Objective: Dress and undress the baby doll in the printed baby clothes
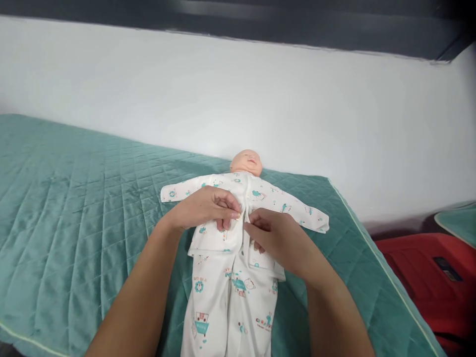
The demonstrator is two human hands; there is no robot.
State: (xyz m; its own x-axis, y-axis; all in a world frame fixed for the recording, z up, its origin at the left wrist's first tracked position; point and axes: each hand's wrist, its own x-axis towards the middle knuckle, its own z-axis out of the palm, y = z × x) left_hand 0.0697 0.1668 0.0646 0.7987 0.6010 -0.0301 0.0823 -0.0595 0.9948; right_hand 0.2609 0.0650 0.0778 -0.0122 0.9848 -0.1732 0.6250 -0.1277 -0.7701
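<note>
A baby doll [247, 161] lies on its back, dressed in a white printed jacket [213, 242] and matching trousers [208, 297]. The jacket's sleeves stretch out to both sides. At the front opening, about mid-chest, my left hand [211, 206] pinches the jacket's left edge between thumb and fingertips. Just across from it, my right hand [277, 235] is closed on the other edge of the opening. Below my hands the jacket front hangs apart over the trousers. My fingers hide the small fastening between them.
Under the doll spreads a green quilted cover [74, 213] with a pale piped edge. A white wall [238, 94] rises behind, below a dark ledge [238, 22]. On the right stands a red plastic case or seat [420, 272], beside another piece of green cloth [459, 223].
</note>
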